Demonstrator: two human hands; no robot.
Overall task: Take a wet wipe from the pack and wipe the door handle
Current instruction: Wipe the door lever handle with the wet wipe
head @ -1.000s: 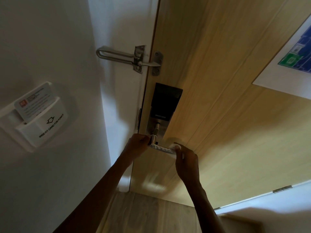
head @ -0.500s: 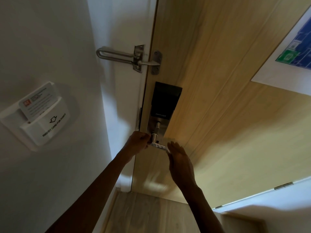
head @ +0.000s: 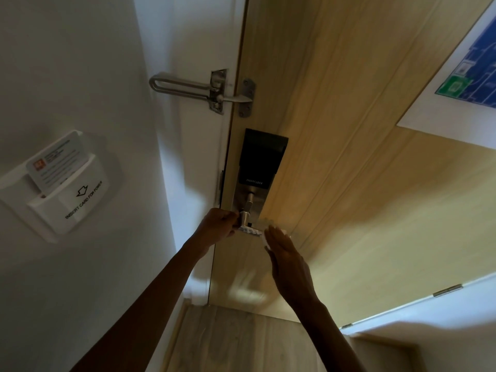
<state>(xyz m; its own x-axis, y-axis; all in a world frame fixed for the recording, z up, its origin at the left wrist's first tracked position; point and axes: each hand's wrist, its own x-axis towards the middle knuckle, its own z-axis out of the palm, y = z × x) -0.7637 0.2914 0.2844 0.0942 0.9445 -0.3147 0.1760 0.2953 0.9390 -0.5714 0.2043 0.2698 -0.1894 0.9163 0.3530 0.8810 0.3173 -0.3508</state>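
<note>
Most of the job looks done — your left hand [head: 218, 224] is closed on the pack [head: 251, 231] by the handle [head: 245, 217], your right hand [head: 288, 260], fingers straight and together, presses the wipe [head: 279, 230] there — finish wiping.

Wood-grain door [head: 349, 183] — brushed-metal handle [head: 245, 217]

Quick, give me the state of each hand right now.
Left hand: closed around the pivot end of the silver metal lever door handle.
Right hand: open, fingers extended, pressing a white wet wipe at the handle's free end.
</note>
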